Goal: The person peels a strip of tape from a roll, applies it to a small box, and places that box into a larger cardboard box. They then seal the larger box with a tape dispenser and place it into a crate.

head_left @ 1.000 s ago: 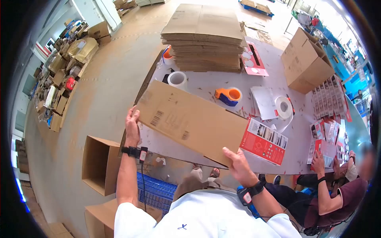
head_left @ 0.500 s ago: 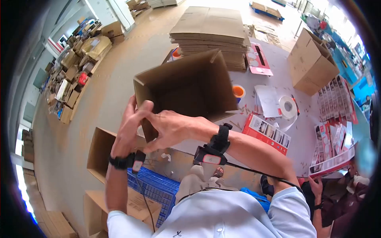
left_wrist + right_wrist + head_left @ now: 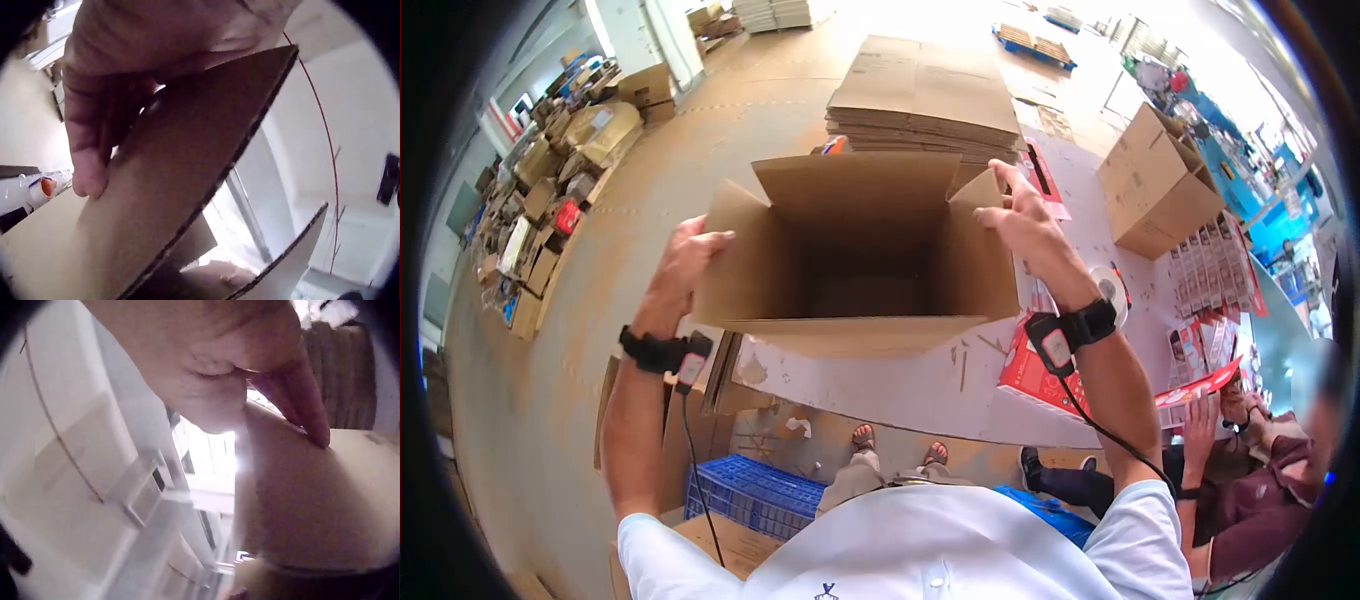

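An opened-out cardboard box (image 3: 855, 190) is held up over the near side of the table, its mouth and dark inside facing me in the head view. My left hand (image 3: 685, 265) grips its left flap, thumb on the inner face. On the opposite side, the right hand (image 3: 1035, 230) holds the right flap near its upper corner. Close up in the left wrist view, a fingertip presses the brown flap (image 3: 156, 181) whose cut edge runs diagonally. Fingers of the right hand bear on the cardboard (image 3: 319, 494) in the right wrist view.
Behind the box rises a stack of flattened cartons (image 3: 925, 85). Another upright box (image 3: 1155, 185) stands at the table's right. Red printed cards (image 3: 1040, 370) lie near my right forearm. A seated person (image 3: 1260, 480) works at the right. A blue crate (image 3: 755, 490) sits on the floor.
The flattened carton has been spread into a box, then turned so its mouth faces me. My right hand has moved from the left side to the right flap.
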A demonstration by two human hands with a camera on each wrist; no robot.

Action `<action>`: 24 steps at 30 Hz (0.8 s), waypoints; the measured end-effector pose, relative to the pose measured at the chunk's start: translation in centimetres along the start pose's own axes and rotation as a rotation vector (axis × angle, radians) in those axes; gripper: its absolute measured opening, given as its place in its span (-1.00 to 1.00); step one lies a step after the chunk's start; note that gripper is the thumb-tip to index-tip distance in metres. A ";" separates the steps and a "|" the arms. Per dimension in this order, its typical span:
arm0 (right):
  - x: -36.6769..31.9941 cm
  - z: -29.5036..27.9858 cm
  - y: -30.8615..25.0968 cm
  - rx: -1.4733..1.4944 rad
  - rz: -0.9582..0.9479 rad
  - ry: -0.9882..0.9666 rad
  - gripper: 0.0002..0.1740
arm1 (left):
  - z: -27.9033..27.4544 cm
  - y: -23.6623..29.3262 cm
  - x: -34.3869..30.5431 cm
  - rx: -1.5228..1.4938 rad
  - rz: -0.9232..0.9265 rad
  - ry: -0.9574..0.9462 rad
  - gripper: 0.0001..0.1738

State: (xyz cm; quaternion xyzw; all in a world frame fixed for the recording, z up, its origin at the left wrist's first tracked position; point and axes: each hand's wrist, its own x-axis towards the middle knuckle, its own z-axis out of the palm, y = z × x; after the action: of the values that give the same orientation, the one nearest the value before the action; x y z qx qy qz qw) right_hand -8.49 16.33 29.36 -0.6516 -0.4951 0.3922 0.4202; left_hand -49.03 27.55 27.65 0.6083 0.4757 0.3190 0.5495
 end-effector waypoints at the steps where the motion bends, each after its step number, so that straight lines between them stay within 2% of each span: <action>1: 0.5 -0.6 0.7 0.200 -0.016 -0.066 -0.01 | -1.3 0.4 0.7 -0.092 -0.031 -0.020 -0.64; 3: 1.8 -1.1 4.5 0.603 -0.048 -0.199 -0.11 | -4.2 -3.3 2.7 -0.269 -0.078 -0.161 -0.66; 4: 1.5 -0.4 7.4 0.552 0.122 0.068 -0.29 | -5.3 -6.2 3.8 -0.362 -0.097 -0.226 -0.67; 5: 3.1 0.2 11.3 0.552 0.102 -0.062 -0.32 | -5.7 -10.2 4.8 -0.280 -0.084 -0.143 -0.65; 7: 2.7 1.2 14.4 0.669 0.121 -0.033 -0.21 | -4.6 -17.4 7.3 -0.455 -0.081 -0.210 -0.62; 10: 0.9 -1.7 7.9 -0.766 -0.489 0.481 -0.20 | -0.1 -14.1 5.7 -0.649 -0.137 -0.327 -0.61; 13: -3.1 -1.0 -4.1 -0.697 -0.527 -0.139 -0.07 | 2.3 -11.4 5.1 -0.560 -0.040 -0.251 -0.62; 14: -4.0 1.0 -6.5 -0.751 -0.505 -0.392 -0.04 | 2.4 -10.5 4.9 -0.571 -0.046 -0.272 -0.65; 15: -4.0 2.9 -5.7 -0.807 -0.575 -0.497 -0.04 | 2.3 -10.7 5.4 -0.543 -0.038 -0.274 -0.66; 16: -4.1 4.5 -5.1 -0.903 -0.498 -0.554 -0.05 | 1.7 -11.1 5.9 -0.513 -0.029 -0.268 -0.67; 17: -4.1 6.6 -6.2 -1.114 -0.263 -0.680 -0.19 | 1.3 -11.4 6.1 -0.486 -0.022 -0.260 -0.68; 19: -4.1 8.2 -2.7 -1.115 -0.363 -0.580 -0.26 | 1.1 -11.6 6.3 -0.468 -0.025 -0.240 -0.69; 21: -7.4 8.8 -1.1 -1.132 -0.443 -0.463 -0.24 | 1.6 -12.0 6.2 -0.492 -0.034 -0.221 -0.68; 22: -9.2 9.4 1.3 -1.072 -0.651 -0.284 -0.24 | 1.7 -12.1 6.2 -0.508 -0.037 -0.219 -0.68; 23: -10.4 10.4 2.9 -1.187 -0.848 -0.174 -0.22 | 1.9 -12.0 6.2 -0.520 -0.035 -0.219 -0.68; 24: -11.8 11.1 4.2 -1.147 -0.784 -0.189 -0.19 | 2.0 -11.9 6.1 -0.529 -0.027 -0.218 -0.67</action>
State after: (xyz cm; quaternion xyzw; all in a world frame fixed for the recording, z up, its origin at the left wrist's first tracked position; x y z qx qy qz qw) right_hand -19.87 5.94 22.75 -0.5068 -0.8569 -0.0564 0.0758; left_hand -47.82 31.81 14.87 0.4681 0.3222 0.3572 0.7413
